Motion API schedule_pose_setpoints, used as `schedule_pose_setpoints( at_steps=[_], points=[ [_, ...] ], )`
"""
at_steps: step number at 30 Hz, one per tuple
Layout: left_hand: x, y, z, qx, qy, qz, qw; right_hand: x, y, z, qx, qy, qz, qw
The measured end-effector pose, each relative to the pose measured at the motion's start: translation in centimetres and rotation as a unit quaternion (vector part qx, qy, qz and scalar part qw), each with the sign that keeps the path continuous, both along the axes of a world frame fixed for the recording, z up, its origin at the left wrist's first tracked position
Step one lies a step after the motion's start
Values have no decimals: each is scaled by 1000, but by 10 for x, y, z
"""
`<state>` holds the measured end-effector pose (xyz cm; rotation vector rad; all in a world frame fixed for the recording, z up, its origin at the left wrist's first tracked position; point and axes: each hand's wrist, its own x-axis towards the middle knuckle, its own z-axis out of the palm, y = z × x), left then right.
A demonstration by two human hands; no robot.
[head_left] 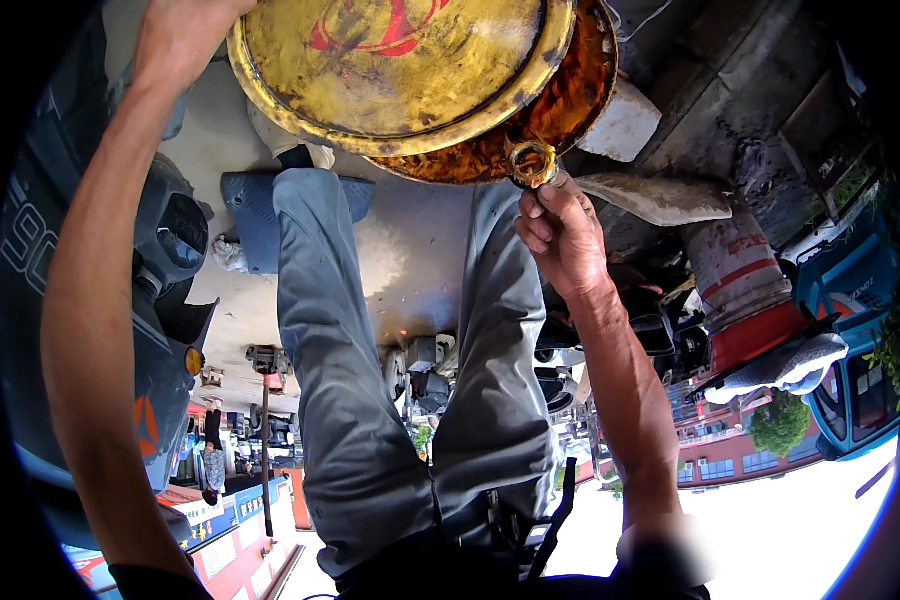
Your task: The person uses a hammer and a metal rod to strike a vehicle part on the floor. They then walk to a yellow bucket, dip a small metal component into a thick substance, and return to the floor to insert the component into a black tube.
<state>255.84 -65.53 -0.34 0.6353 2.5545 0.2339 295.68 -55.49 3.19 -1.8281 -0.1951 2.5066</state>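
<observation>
Greasy ring-shaped part: I saw it right of centre, at the near right edge of a round bucket. At the far left of my view stood a dark machine with an orange mark. Next came the left hand, by the left edge of a yellow lid; the frame cut off its fingers, so I could not tell whether they gripped it. The lid, smeared dark, hid much of the bucket, leaving a crescent of orange-brown grease along the near and right sides. Nearer to me, grey trousers filled the middle. Further right, the right hand had its fingers clamped on the ring-shaped part, the visible ones curled together. I could not tell whether the part touched the rim. To its right I had a pale flat blade, a red-banded cylinder and a blue vehicle.
</observation>
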Motion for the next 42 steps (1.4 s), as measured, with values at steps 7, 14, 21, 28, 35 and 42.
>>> schedule_pose_setpoints(
  at_steps=[7,14,21,28,35,42],
  points=[
    [1,0,-10,37,-36,70,996,32,-27,-16,8,-67,46,997],
    [6,2,-1,32,-22,72,997,36,-24,-9,16,-76,61,995],
    [-46,-32,-53,73,-154,7,985,40,-9,28,16,-54,-6,998],
    [-7,-1,-5,63,-124,-40,989,37,26,74,56,14,-65,996],
    [70,36,20,13,-68,-68,995,32,59,106,87,51,-112,989],
    [81,39,30,0,-33,-70,997,37,57,121,75,78,-122,987]
  ],
)
